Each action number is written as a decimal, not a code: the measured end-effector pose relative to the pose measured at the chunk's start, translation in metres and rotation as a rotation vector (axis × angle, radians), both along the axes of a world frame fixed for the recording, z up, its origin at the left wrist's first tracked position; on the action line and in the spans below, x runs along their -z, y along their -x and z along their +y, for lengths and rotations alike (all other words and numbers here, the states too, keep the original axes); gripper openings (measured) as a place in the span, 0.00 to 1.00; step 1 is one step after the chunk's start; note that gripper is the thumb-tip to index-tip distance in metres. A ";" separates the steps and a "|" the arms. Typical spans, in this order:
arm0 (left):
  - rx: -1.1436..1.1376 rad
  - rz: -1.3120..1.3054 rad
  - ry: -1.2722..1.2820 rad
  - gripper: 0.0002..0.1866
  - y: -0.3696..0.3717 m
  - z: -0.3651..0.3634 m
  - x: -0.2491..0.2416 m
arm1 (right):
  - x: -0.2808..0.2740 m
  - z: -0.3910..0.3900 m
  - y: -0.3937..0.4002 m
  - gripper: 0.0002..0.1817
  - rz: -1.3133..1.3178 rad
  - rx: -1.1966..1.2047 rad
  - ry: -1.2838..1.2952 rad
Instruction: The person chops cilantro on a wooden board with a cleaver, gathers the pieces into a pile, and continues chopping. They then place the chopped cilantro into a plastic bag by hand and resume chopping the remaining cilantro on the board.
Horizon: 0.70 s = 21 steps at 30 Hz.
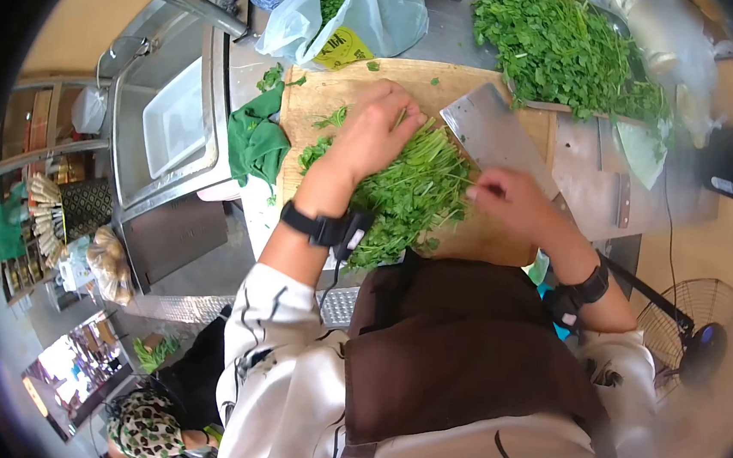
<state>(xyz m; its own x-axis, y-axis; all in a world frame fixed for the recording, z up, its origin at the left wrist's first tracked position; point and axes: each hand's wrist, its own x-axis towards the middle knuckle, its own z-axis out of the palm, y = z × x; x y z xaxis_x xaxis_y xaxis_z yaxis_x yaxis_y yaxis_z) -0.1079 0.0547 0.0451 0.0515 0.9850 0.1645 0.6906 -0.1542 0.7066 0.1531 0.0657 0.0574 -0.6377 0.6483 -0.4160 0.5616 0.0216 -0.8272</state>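
A bunch of leafy green herbs [412,194], looking like cilantro, lies on the wooden cutting board [495,239], its pale stems toward the far side. My left hand [378,131] rests over the stem end on the left, its fingers curled down against the stems. At the right edge of the bunch, my right hand [515,202] is closed, with thumb and fingertips pinched at a thin stem. Just beyond that hand a cleaver [499,127] lies flat on the board, its wide blade angled toward the stems. Small leaf scraps lie near the board's far edge.
A tray heaped with cilantro [561,51] stands at the far right. A plastic bag [388,15] holding chopped greens is behind the board. A green cloth [257,139] lies at the board's left, beside a sink [168,119]. A fan [698,337] stands right; another person [148,427] is lower left.
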 end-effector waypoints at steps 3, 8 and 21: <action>0.031 0.030 0.268 0.12 0.004 0.020 0.040 | 0.035 -0.036 -0.015 0.16 -0.144 -0.059 0.065; -0.057 -0.144 0.198 0.16 -0.008 0.012 0.057 | 0.046 -0.054 -0.001 0.23 -0.257 0.076 0.034; 0.142 -0.409 0.249 0.18 -0.045 -0.034 0.058 | 0.058 -0.039 0.046 0.11 -0.032 0.422 -0.014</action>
